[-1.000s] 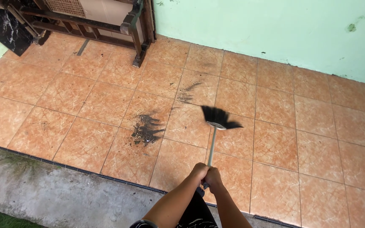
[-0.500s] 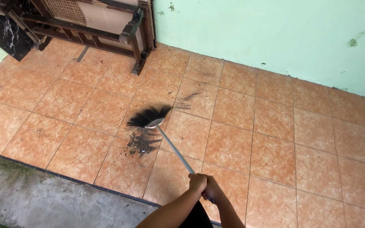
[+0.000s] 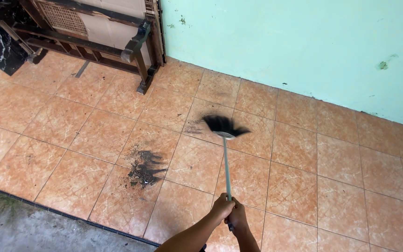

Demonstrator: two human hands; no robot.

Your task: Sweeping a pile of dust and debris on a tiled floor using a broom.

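A floor of orange-brown square ceramic tiles (image 3: 304, 177) runs up to a pale green painted wall (image 3: 281, 51), with a strip of grey concrete (image 3: 19, 233) along the near left edge. Both hands clasp the near end of a long broom with a slim grey metal handle and black fanned bristles (image 3: 225, 158): the left hand (image 3: 221, 208) and the right hand (image 3: 239, 218) sit pressed together, fingers wrapped fully round the handle. The bristle head, blurred, lies far of the hands, near the wall. The broom looks light, with a stiff shaft and soft bristles, best gripped on the shaft. A dark pile of dirt (image 3: 144, 169) lies left of it. Dark wooden furniture (image 3: 136, 46) stands far left. No containers show.
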